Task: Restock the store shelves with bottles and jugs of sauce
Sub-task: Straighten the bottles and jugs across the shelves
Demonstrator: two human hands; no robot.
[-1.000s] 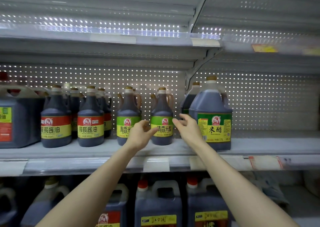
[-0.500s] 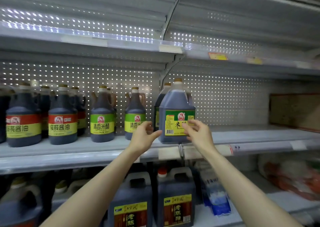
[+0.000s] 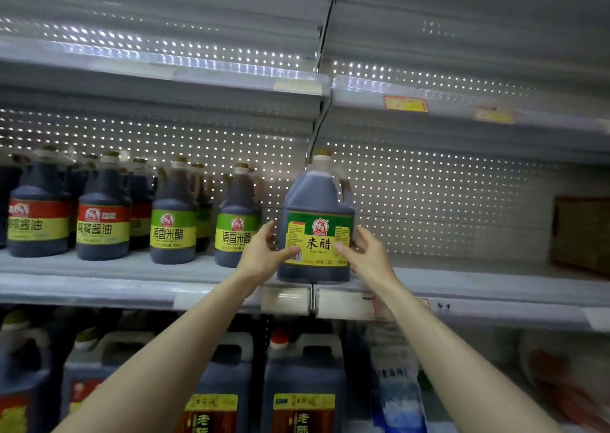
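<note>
A large dark jug with a green and yellow label [image 3: 317, 221] stands at the front of the middle shelf [image 3: 478, 287], over the joint between two shelf sections. My left hand [image 3: 264, 251] grips its left side, thumb across the label. My right hand [image 3: 366, 254] grips its right side the same way. Left of the jug stand smaller dark bottles with green labels [image 3: 236, 215] and red and yellow labels [image 3: 102, 215], in rows going back.
To the right of the jug the middle shelf is bare up to a brown box [image 3: 584, 234] at the far right. On the lower shelf stand big square dark jugs [image 3: 303, 383] and blue packets [image 3: 396, 393]. The upper shelf edge [image 3: 231, 76] carries price tags.
My view has swung right and closer. Both hands, open near the bottles a second ago, now grip the large jug's sides. The jug's label now faces front.
</note>
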